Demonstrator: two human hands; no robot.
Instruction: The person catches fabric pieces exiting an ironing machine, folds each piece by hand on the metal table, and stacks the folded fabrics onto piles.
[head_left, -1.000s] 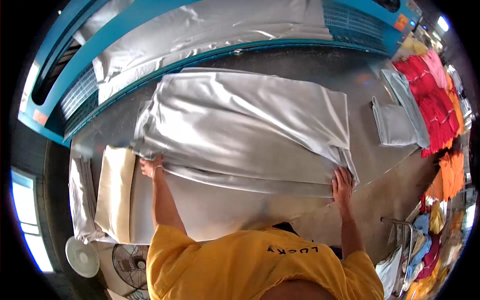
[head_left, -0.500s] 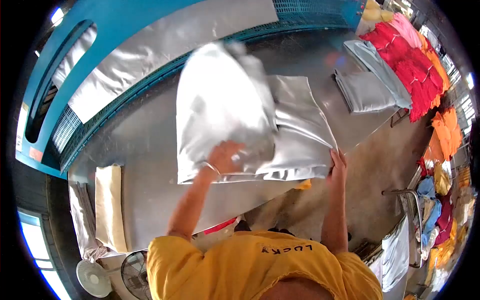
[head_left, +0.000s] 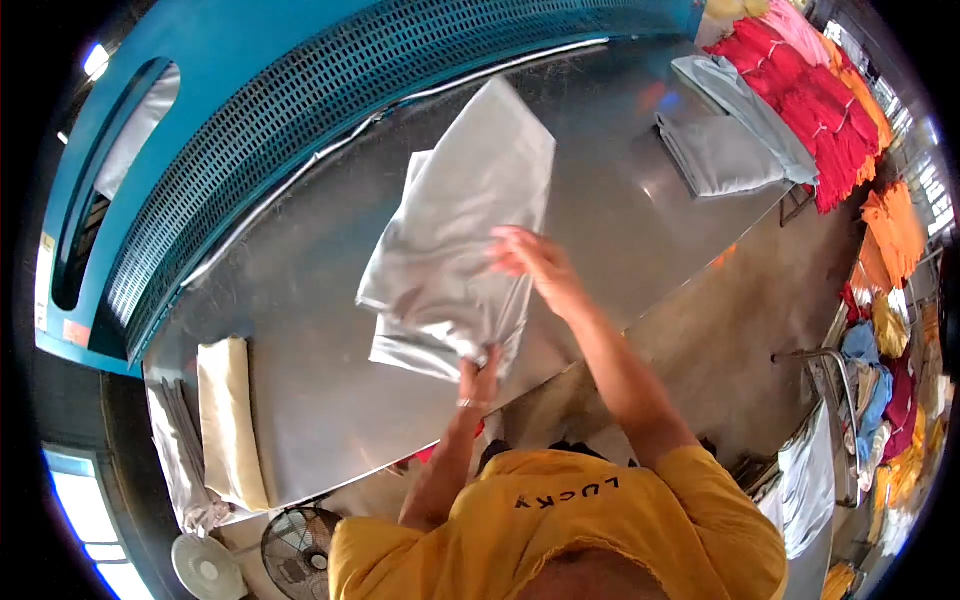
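Left hand [head_left: 479,378]: grasping the near edge of the silver cloth [head_left: 465,215], material bunched at the fingers. Right hand [head_left: 525,255]: fingers extended and loosely spread, not clenched, over the cloth's right-hand side; slightly blurred, and whether the fingertips touch the fabric I cannot tell.

Cloth: folded in layers, on and over the middle of the metal table [head_left: 320,400]. Long axis runs away from the wearer, far end leaning a little right. Far end narrows to a blunt corner pointing at the blue perforated panel [head_left: 400,90]; near end wider, creased, pointing back at the wearer. An under-layer shows along the left side and at the near left corner, out of line with the top one. How much of it lies flat on the metal: unclear.

Left on the tabletop, well apart from the cloth: a cream folded cloth [head_left: 230,420], long axis roughly away from the wearer, and a grey bundle [head_left: 178,440] just beside it. Far right: a grey folded stack [head_left: 725,155] near the table's edge. Beyond that, red bundles [head_left: 790,100]. Floor side, lower left: a white fan [head_left: 205,567] and a black fan [head_left: 297,552] beside it.
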